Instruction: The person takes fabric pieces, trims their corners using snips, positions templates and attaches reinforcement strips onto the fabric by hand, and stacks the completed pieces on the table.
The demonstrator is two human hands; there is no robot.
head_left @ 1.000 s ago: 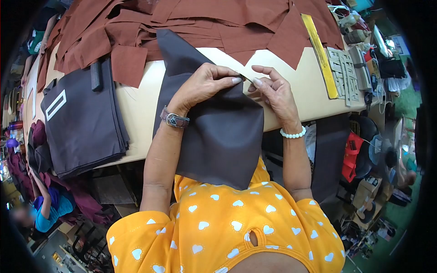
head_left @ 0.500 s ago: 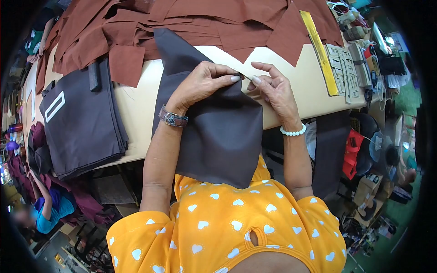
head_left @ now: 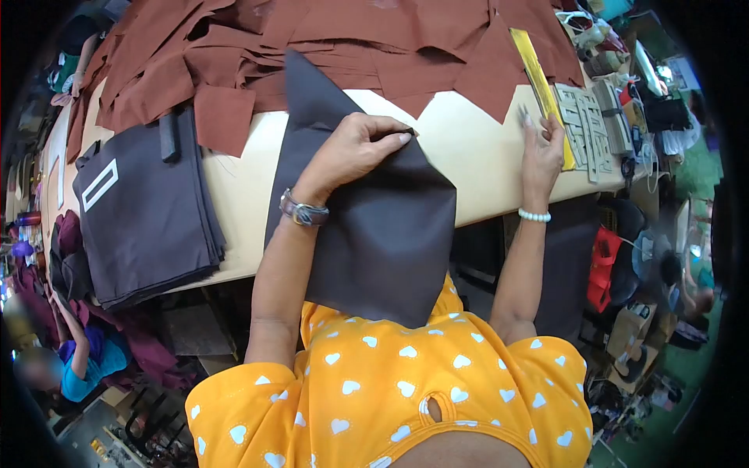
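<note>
Rust-brown cloth pieces lie across a pale tabletop; a dark fabric panel drapes off its near edge. Left hand pinches the panel's edge firmly; right hand, fingertips nearly together, hold unclear, is by a yellow ruler.

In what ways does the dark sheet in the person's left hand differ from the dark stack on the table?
The dark sheet is creased and pinched by the left hand; the dark stack lies mostly flat on the table. The stack shows several layered edges; the sheet looks like a single layer. The stack carries a white rectangular frame; the sheet carries none. Both are similarly dark.
</note>
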